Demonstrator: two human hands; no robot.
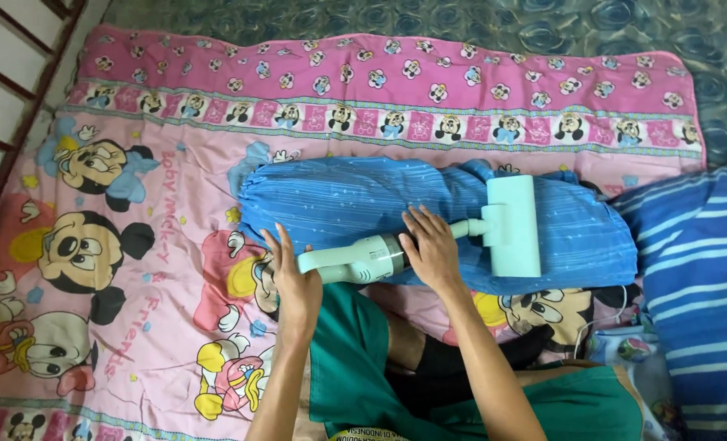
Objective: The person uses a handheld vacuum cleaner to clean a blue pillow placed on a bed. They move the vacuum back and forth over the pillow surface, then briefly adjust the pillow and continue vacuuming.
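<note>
Head view: handheld vacuum (pixel 429 245) under both hands, on blue bolster (pixel 355 204).

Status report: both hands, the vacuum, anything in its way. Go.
Left hand grips handle end of handheld vacuum; right hand holds its body. Vacuum head flat on blue bolster pillow. Nothing ahead of it.

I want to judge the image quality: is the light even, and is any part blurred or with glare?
Head view: light is soft and even, with no glare on the pale green handheld vacuum; only faint shadows lie under the left hand and right hand; the blue bolster is sharp; the edges bend slightly.
</note>
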